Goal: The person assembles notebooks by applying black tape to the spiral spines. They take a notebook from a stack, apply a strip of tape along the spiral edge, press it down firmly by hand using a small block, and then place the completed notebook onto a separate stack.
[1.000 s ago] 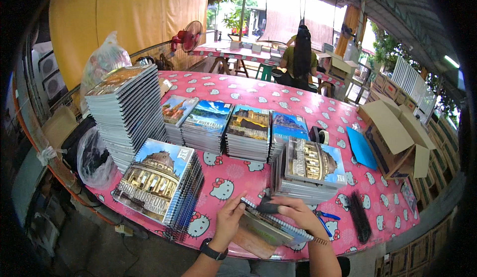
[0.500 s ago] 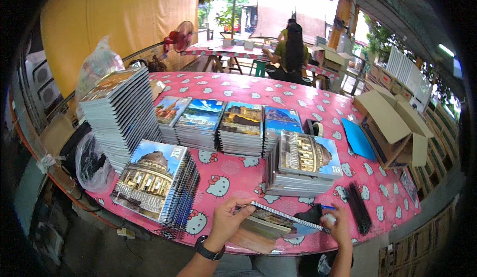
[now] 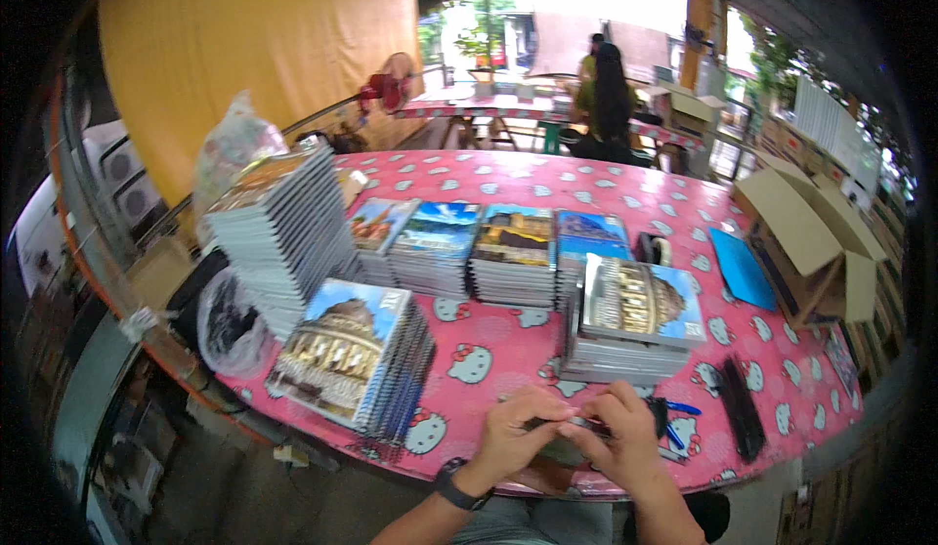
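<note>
Near the front edge of the table, my left hand [image 3: 516, 436] and my right hand [image 3: 618, 440] meet with fingertips pinched on a spiral-bound notebook [image 3: 559, 450]. The notebook stands tilted on edge, and my fingers cover most of it and its coil. Under it lies a flat brown piece [image 3: 539, 477]. To the left is a stack of coil-bound notebooks [image 3: 342, 350] with a domed building on the cover. Beyond my right hand sits a pile of similar books [image 3: 640, 315]. Blue pens [image 3: 681, 408] and a black object lie beside my right hand.
A tall stack of notebooks [image 3: 283, 232] rises at the left, next to plastic bags [image 3: 234, 145]. Several picture-covered piles [image 3: 513, 262] line the middle. A bundle of black coils [image 3: 743, 413], a blue sheet [image 3: 743, 270] and an open carton [image 3: 796, 232] are rightward. A person [image 3: 608, 105] sits beyond.
My right hand has moved left from the notebook's right end to beside my left hand, and now pinches it. The whole view has shifted, so the table appears farther right.
</note>
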Motion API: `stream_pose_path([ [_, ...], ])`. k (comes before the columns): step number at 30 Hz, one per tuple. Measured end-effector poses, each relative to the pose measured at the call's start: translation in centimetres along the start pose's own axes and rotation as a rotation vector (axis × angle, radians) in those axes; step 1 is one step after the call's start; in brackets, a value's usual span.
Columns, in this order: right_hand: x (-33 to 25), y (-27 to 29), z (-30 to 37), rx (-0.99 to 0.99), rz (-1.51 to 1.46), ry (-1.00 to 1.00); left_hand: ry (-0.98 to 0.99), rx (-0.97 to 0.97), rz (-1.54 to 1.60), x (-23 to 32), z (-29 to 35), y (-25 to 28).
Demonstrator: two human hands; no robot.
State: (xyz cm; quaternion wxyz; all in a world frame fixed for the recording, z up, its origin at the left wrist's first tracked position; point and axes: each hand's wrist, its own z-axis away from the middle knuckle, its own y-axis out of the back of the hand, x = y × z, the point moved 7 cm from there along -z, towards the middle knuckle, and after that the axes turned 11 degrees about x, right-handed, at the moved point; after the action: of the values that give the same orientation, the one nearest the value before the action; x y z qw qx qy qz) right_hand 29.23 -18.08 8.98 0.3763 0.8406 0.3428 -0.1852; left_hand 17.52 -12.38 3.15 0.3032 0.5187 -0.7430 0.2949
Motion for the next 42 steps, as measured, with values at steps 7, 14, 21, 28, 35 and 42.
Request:
stream_pose_path([
  [7, -0.4, -0.5, -0.3, 0.031, 0.149, 0.192, 0.122, 0.063, 0.009, -2.1, 0.9, 0.0],
  [14, -1.6, 2.1, -3.7, 0.049, 0.035, 0.149, 0.011, 0.298, -0.101, 1.6, -1.3, 2.6],
  [21, -6.4, 1.1, -13.7, 0.462, -0.936, -0.016, -0.12, 0.586, -0.311, 7.3, -0.4, 14.0],
  [28, -2.8, -20.0, -15.6, 0.027, -0.419, 0.018, 0.165, 0.986, -0.69, 10.7, 0.8, 29.5],
  [35, 1.1, -27.3, -12.9, -0.132, -0.639, -0.181, -0.037, 0.985, -0.208, 3.4, 2.4, 33.7],
  [42, 1.9, -27.3, -13.6, 0.122, -0.543, -0.113, -0.019, 1.2, -0.21, 2.0, 2.9, 32.1],
])
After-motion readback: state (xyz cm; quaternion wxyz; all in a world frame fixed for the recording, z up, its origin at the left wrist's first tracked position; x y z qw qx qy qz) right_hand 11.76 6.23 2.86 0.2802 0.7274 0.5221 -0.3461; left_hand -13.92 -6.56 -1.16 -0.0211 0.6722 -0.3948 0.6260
